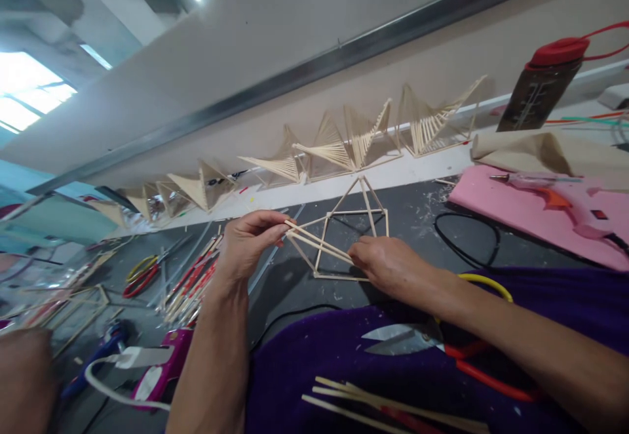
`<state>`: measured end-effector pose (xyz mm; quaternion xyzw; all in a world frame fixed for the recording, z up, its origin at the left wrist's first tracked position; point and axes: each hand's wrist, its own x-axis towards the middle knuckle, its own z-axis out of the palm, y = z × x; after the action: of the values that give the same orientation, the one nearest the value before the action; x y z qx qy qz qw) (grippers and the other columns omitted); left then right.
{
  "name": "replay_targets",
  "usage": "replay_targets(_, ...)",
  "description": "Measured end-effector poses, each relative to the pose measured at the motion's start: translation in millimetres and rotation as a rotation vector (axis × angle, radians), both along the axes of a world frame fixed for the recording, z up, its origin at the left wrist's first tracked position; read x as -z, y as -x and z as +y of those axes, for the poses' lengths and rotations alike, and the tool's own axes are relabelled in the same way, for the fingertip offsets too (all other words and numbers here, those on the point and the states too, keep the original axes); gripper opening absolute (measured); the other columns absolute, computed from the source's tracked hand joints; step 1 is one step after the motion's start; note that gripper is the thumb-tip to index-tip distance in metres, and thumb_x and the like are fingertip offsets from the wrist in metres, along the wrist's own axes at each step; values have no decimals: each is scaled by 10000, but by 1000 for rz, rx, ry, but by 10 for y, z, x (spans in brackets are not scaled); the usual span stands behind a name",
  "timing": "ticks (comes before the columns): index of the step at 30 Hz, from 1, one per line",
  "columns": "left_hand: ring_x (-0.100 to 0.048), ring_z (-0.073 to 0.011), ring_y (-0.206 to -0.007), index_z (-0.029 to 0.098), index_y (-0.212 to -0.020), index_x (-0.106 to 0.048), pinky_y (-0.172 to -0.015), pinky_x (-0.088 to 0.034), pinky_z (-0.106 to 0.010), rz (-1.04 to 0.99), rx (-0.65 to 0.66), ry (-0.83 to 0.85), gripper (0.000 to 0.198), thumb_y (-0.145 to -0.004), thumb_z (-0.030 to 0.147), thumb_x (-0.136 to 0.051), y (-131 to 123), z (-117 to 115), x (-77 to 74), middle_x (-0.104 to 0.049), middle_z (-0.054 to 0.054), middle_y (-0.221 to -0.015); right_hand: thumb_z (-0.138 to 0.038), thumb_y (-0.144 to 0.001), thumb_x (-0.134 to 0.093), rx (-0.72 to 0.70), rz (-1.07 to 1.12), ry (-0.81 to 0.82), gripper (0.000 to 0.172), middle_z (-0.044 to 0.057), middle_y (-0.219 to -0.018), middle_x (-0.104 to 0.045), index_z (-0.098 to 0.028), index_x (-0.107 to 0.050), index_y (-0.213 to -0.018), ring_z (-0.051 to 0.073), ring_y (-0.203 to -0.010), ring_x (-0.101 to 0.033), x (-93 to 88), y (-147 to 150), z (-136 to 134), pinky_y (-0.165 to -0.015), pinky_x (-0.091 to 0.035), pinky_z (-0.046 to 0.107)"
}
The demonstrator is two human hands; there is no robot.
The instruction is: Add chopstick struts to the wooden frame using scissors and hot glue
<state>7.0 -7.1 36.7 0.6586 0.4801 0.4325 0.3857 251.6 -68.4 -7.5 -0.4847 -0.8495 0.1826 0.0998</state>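
Observation:
A frame of thin wooden sticks (356, 212), built of triangles, stands on the dark table between my hands. My left hand (248, 242) pinches the left end of a wooden stick (322, 244) at the frame's left corner. Near the frame's right lower side, my right hand (390, 262) has its fingers closed around the stick's other end. The stick slants down to the right across the frame. My right fingertips are partly hidden.
Finished stick models (324, 149) line the wall. Scissors (405, 339) and loose sticks (363, 398) lie on purple cloth (289, 355). A pink glue gun (580, 208) rests at right near a bottle (545, 86). Another person's blurred hand (27, 378) is at lower left.

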Motion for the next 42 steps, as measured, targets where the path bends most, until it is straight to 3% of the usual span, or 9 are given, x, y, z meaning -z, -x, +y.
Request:
replay_targets(6,-640,-152,-632,196,-931,-724,-490,-491,-210,-23,73,-6,298,-636,216,-764,-5,-4,5,-721,-58,-789,-98,-829,-450,5,-1,1,180,53,-864,-653,-170,-612,-855,151,-733,-607,-6,5,-7,-571,-319,244)
replay_targets(17,-660,-180,-656,178,-859,-740,-526,-519,-241,84,-19,14,253,-633,291,-761,-20,-57,-49,-725,-72,-782,-121,-824,-459,-2,-29,-22,178,66,-857,-673,-171,-625,-862,175,-732,-629,2,17,-12,-555,-349,240)
replay_targets(42,-629,-146,-595,169,-819,-744,-543,-505,-227,209,-35,-115,220,-641,298,-750,-76,-123,-121,-710,-65,-748,-123,-838,-452,-1,-32,-6,179,60,-884,-661,-176,-616,-888,157,-744,-617,-7,16,-26,-589,-362,236)
